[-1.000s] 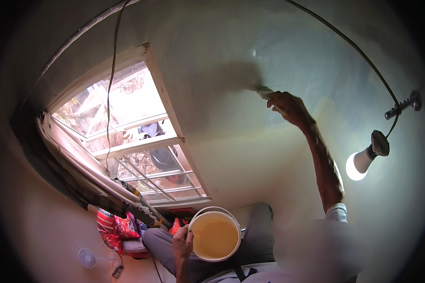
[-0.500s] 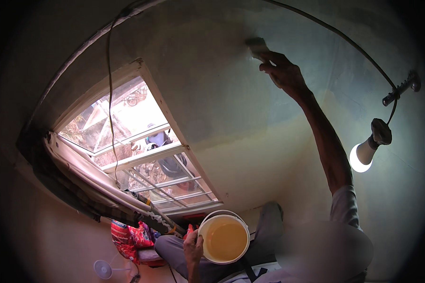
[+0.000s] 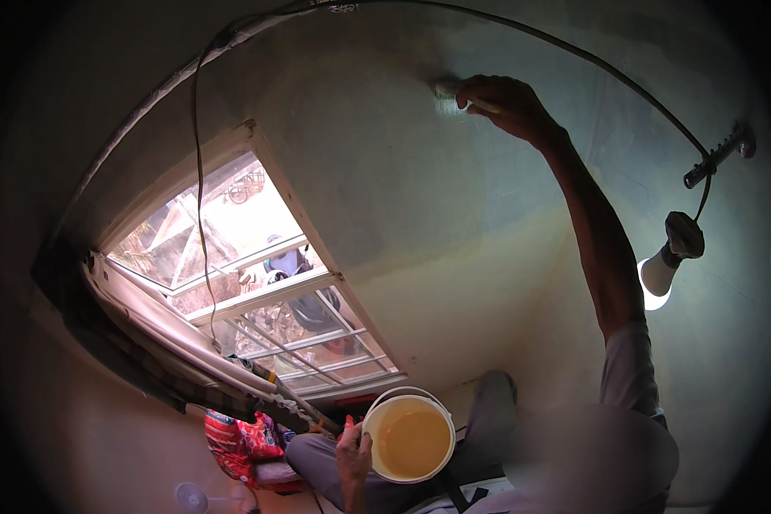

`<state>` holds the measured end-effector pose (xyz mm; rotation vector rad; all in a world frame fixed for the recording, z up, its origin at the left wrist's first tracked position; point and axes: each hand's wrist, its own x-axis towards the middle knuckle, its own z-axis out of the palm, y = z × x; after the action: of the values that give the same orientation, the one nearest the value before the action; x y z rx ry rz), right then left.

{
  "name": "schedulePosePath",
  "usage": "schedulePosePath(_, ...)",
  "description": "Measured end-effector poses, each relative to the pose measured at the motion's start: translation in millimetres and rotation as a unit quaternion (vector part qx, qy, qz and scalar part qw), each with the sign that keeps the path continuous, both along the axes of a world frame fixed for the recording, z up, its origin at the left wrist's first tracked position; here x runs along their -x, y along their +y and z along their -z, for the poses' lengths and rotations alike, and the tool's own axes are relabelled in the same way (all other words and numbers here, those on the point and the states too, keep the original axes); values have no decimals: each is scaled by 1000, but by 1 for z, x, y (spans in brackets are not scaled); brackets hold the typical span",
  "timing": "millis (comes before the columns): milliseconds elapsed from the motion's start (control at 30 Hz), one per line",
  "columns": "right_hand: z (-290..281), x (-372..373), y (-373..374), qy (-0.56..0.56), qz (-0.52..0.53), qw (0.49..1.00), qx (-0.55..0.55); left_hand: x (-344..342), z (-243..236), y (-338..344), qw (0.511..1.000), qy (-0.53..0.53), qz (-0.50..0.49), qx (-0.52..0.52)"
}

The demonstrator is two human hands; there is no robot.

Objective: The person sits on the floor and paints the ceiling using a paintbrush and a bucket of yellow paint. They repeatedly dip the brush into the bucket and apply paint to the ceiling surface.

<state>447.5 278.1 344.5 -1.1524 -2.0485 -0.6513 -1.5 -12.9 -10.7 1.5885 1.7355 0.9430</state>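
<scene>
High on the wall (image 3: 360,171), my right hand (image 3: 510,107) is closed round the handle of a wide flat brush (image 3: 447,89). Its bristles meet the wall, beside a wet, shiny patch. Part of the handle is hidden by my fingers. Low in front of me, my left hand (image 3: 352,452) grips the left side of a white bucket (image 3: 375,435), thumb at the rim. Yellowish liquid (image 3: 415,439) lies in the bucket, and its handle stands raised at the far side.
A white-framed window (image 3: 287,295) is at left, with a rolled curtain (image 3: 158,313) below it. A cable (image 3: 608,68) arches overhead to a lit bulb (image 3: 657,278) at right. Red patterned fabric (image 3: 240,441) and a small fan (image 3: 191,497) are at lower left.
My right hand and the brush have shifted left along the wall, and the brush has turned more sideways. My left hand still holds the bucket almost in place.
</scene>
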Motion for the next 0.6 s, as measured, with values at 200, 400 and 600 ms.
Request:
schedulePosePath(200, -28, 10, 12, 62, -54, 977, -196, -5, -13, -1, 1000, 9, -13, -17)
schedulePosePath(400, 15, 4, 25, 13, 45, 989, -139, -4, -4, 0, 999, 11, -6, -48)
schedulePosePath(600, 56, -3, -3, -14, 34, 999, 39, -4, -2, 0, 999, -9, -17, -26)
